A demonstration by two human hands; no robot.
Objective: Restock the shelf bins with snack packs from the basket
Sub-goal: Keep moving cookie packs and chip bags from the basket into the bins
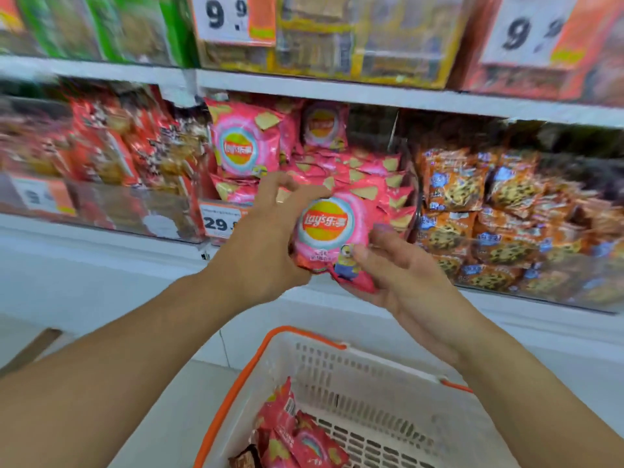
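Note:
I hold one pink chip pack point(326, 231) with both hands in front of the middle shelf bin point(341, 170), which is full of the same pink packs. My left hand point(260, 241) grips the pack's left side, fingers curled over its top edge. My right hand point(395, 265) cups the pack's lower right corner from below, thumb on its front. Below, the white basket with orange rim point(337, 376) holds several more pink packs point(300, 437) in its near left corner.
Red snack packs point(111, 146) fill the bin to the left, orange cookie packs point(489, 217) the bin to the right. Price tags point(221, 222) hang on the bin fronts. An upper shelf point(320, 35) carries boxed goods. A white shelf ledge runs below the bins.

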